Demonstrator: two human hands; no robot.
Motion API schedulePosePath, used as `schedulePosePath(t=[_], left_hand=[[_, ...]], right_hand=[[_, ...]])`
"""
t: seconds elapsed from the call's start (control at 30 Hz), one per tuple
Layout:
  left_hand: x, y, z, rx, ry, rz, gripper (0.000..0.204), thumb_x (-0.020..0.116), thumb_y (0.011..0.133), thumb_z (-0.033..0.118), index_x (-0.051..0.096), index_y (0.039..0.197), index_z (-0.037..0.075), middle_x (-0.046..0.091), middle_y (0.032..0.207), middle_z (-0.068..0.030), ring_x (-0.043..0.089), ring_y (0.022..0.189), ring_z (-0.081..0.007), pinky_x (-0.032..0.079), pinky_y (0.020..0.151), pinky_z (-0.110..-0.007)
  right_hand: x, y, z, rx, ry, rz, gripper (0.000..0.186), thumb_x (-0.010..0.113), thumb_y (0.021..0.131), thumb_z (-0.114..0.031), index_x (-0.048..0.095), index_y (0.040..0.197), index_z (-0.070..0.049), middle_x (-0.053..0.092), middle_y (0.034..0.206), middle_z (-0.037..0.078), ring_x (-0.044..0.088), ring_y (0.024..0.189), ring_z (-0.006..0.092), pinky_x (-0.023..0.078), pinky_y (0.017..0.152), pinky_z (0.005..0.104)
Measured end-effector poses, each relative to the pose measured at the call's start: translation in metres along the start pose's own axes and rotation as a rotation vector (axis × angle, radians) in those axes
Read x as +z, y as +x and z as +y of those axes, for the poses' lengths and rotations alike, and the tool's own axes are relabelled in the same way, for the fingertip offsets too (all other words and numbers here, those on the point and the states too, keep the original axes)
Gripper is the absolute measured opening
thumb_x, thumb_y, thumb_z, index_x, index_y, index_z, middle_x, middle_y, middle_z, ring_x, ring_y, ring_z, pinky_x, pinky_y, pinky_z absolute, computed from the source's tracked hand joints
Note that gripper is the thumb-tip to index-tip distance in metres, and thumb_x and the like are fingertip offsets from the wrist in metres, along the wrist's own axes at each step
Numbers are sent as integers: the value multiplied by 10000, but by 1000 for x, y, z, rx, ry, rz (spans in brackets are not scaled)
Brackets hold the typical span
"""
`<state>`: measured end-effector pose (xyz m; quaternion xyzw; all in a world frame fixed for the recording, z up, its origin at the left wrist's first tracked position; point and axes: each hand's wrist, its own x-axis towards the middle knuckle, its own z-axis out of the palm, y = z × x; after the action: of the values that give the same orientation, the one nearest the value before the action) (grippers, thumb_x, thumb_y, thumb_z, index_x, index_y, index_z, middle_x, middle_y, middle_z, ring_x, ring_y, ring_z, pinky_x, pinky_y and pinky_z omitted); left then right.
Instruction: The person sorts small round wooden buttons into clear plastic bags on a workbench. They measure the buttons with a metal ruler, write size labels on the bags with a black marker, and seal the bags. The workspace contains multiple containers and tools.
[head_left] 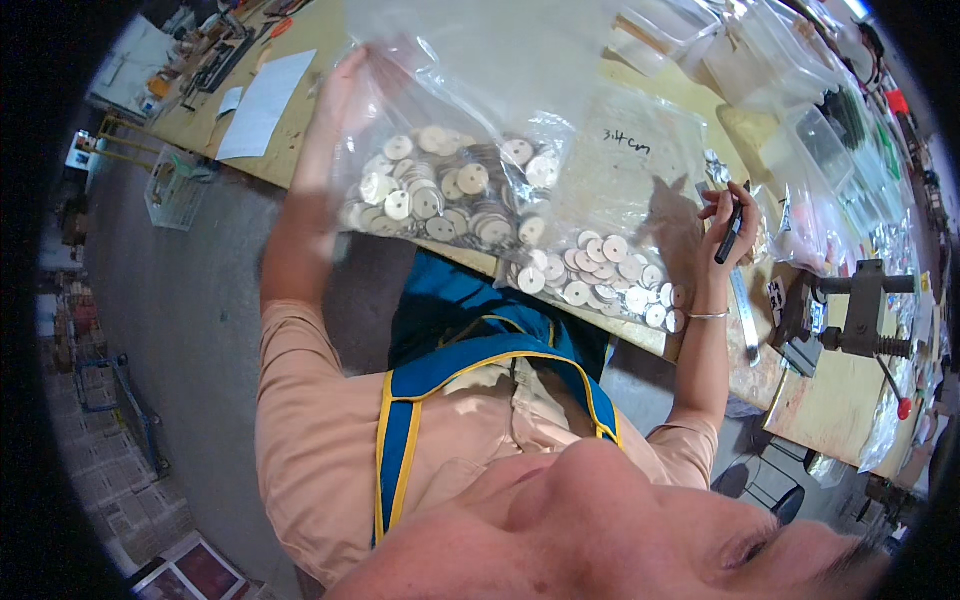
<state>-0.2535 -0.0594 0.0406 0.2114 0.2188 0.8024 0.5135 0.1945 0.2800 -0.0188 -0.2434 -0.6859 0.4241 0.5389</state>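
My left hand [348,72] grips the upper left of a clear plastic bag [455,180] packed with pale, round discs with small holes, lying at the table's front edge. Beside it on the right lies a second clear bag [621,190] with handwritten black marking and fewer pale discs [590,265] gathered at its lower end. My right hand [725,225], wearing a bracelet at the wrist, holds a black marker [734,232] just right of the second bag, its fingers wrapped round it.
The yellowish worktable [185,125] carries white paper [265,105] and tools at left. Clear plastic containers [785,55] and bagged items stand at back right. A metal press with a red-knobbed lever [862,315] and a steel ruler [743,315] are at right. A wire basket [175,190] sits at left.
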Motion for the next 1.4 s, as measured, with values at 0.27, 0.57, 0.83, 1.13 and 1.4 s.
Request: schedulePosePath(t=[0.27,0.57,0.83,1.13,1.4], left_hand=[[-36,0,-21,91,507,461,299,460,1059,208,586,1251,17,687,1196,-193,677,1064,-299,563,834,-443],[8,-39,-44,-28,1074,434,533,732,914,173,489,1355,0,656,1196,-130,683,1033,-212,558,880,-350],[3,-61,-47,-122,995,484,588,708,904,60,436,1421,-5,651,1216,-126,650,1101,-199,548,922,-344],[28,-55,-45,340,2293,381,609,637,966,221,419,1518,83,474,1507,-181,407,1416,-352,323,1169,-494],[21,-44,-89,-175,2056,-70,645,478,1019,523,455,1517,115,356,1614,-143,247,1530,-326,170,1229,-530]], right_hand=[[4,-4,-4,50,11,-6,205,586,1018,-139,596,1139,26,719,860,148,604,629,115,499,576,243],[6,-2,-7,-123,-97,-98,172,560,1004,-33,604,1162,18,700,890,109,719,830,185,550,617,253],[84,-17,-92,-460,-376,-734,351,728,824,-76,654,1167,-95,708,1022,127,663,890,334,521,818,425],[201,-30,-103,-562,-238,-1012,428,695,871,-200,571,1262,-78,631,1332,148,545,1268,380,412,1079,480],[219,-41,-84,-392,-204,-1127,414,728,895,-292,593,1216,-70,693,1003,156,643,940,371,479,922,462]])
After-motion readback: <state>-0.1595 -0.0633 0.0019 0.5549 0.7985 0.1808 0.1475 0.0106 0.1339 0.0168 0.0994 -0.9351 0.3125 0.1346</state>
